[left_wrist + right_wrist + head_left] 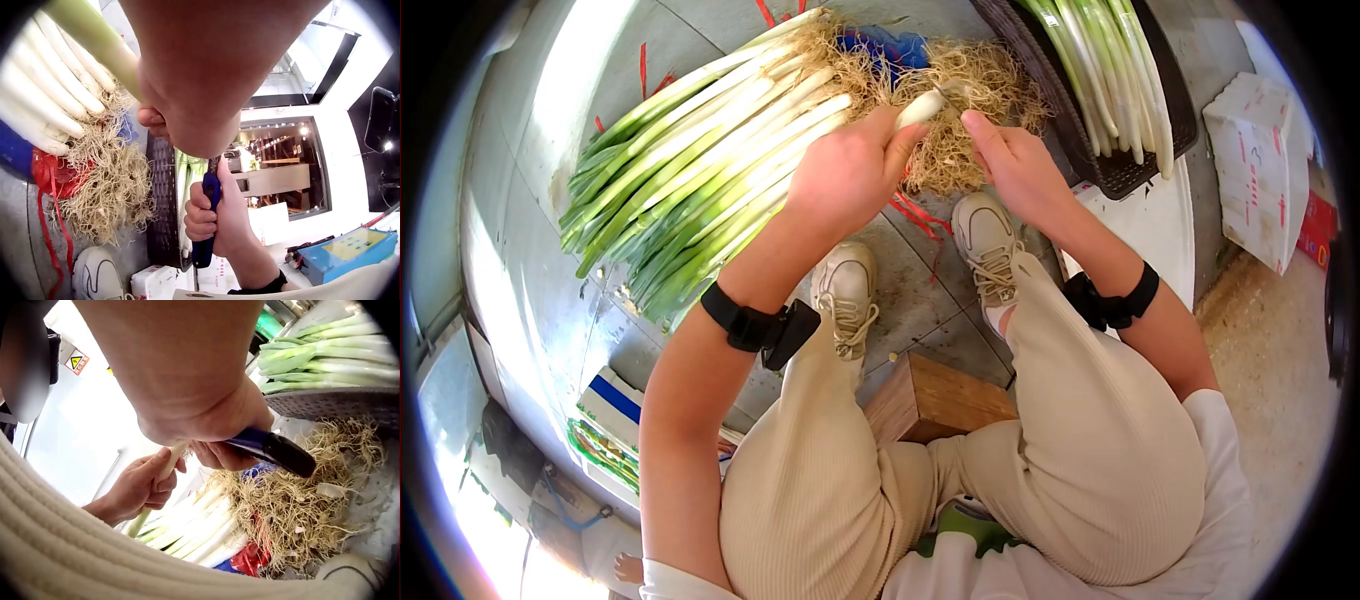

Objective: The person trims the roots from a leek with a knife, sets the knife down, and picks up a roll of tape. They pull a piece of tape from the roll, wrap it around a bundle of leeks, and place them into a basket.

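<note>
My left hand [845, 170] grips a green onion [920, 108], its white root end sticking out past the thumb toward the other hand. My right hand [1025, 170] holds a knife [203, 234] by its blue and black handle, fingers wrapped round it. The thin blade shows right at the onion's root end in the head view. Beside the left hand, a big pile of green onions [700, 150] lies on the floor, roots toward the middle. Below and behind the hands spreads a heap of cut, stringy roots [990, 80].
A dark woven plastic crate [1125, 182] with trimmed onions [1105, 80] stands at the upper right. Farther right is a white carton [1255, 165]. Red ties [920, 212] lie near the shoes [845, 290]. Between the legs stands a wooden block [935, 400].
</note>
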{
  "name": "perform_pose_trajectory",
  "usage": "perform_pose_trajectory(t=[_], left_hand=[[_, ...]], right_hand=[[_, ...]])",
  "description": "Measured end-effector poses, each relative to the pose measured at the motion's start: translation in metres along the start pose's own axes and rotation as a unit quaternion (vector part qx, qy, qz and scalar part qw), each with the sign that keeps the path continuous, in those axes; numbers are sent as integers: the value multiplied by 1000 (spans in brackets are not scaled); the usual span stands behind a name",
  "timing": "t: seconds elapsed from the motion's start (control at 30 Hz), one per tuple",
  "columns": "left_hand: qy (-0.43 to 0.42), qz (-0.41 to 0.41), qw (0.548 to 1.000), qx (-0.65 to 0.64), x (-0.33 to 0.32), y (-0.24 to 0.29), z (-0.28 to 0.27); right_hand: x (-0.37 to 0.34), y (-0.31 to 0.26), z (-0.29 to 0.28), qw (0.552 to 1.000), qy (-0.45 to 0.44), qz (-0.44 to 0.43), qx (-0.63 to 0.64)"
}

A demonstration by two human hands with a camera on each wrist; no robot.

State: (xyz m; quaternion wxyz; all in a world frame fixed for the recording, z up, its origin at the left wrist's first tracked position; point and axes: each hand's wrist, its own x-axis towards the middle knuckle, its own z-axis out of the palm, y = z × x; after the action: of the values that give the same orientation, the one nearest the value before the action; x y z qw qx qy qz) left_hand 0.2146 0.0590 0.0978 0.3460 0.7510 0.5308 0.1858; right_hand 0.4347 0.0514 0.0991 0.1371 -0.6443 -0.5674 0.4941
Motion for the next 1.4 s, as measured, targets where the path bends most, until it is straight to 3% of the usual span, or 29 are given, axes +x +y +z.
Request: perform_pose_trajectory(t=[0.53, 0.67, 0.87, 0.97, 1.03, 1.13, 1.23, 1.33, 1.4], left_hand=[[96, 124, 983, 100, 11, -23, 8], [60, 65, 992, 93, 15, -23, 9], [31, 6, 999, -18, 21, -18, 13], [-22, -61, 995, -74, 24, -18, 12], [-63, -84, 959, -264, 28, -25, 15], [-115, -140, 925, -334, 34, -27, 11], [-174, -140, 896, -384, 38, -31, 5], [-186, -142, 857, -460, 39, -36, -4], [-185, -154, 853, -463, 39, -36, -6]], right_hand=[[21, 5, 7, 999, 0, -14, -40], [28, 8, 6, 999, -17, -13, -46], [16, -5, 3, 995, 40, -56, -68], [15, -7, 3, 994, 45, -65, -76], [17, -6, 3, 993, 42, -64, -90], [17, -6, 4, 990, 52, -74, -105], [15, -9, 2, 988, 67, -85, -110], [15, -13, 0, 988, 67, -85, -111], [15, -13, 0, 989, 64, -85, -108]])
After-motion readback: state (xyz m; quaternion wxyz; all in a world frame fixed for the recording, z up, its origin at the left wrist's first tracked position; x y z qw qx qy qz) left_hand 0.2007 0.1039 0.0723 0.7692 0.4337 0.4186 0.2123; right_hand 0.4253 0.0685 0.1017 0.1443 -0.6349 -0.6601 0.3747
